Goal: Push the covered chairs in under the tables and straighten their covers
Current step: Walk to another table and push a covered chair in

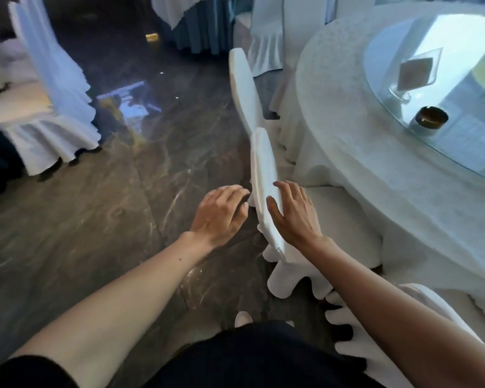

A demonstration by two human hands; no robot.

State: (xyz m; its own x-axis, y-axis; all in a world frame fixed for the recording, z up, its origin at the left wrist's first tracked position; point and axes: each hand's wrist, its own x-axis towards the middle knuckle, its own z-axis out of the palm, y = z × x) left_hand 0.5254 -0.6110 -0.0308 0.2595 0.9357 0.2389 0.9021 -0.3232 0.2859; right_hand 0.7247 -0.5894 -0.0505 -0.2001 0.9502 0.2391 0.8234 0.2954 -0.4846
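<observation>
Straightening the chair cover (265, 175): right hand (294, 212) flat, fingers spread on the backrest, left hand (219, 211) loosely curled, holding nothing; next, tug the skirt even.

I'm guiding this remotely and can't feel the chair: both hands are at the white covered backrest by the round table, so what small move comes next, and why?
Probably close both hands on the white fabric-covered chair backrest and ease it toward the round white-clothed table. The right hand lies flat on its table side, the left hand sits open at its outer side, and the white seat still shows outside the tablecloth.
</observation>
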